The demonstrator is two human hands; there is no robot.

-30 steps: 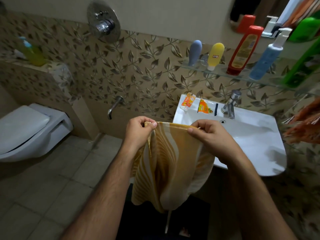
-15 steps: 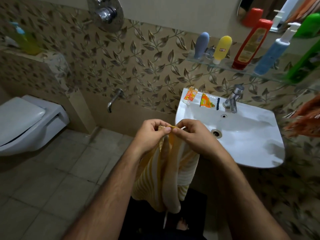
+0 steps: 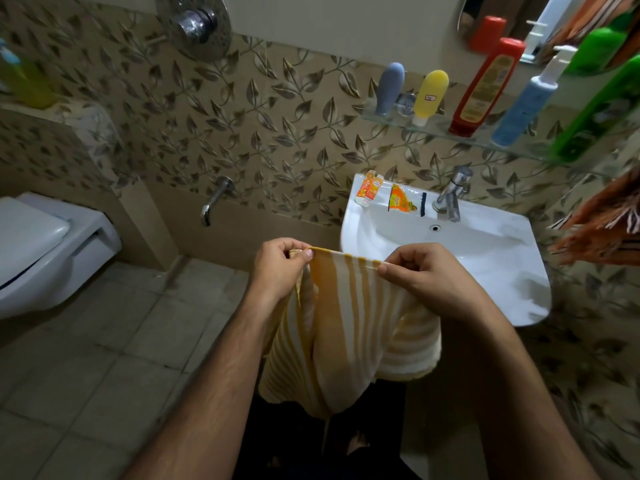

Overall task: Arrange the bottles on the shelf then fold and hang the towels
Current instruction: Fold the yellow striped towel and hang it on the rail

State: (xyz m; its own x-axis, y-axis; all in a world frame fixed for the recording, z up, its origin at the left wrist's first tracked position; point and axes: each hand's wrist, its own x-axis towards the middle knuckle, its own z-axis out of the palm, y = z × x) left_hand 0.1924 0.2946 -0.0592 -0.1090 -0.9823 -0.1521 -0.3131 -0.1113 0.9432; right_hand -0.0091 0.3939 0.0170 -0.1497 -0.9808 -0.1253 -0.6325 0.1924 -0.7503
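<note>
Yellow-striped towel (image 3: pixel 346 327) top edge pinched between both hands (image 3: pixel 349 275)

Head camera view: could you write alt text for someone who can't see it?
Two hands, left and right, pinch the top edge of a yellow-striped towel hanging in front of a white sink. Five bottles stand on a glass shelf above; a toilet sits left.
</note>
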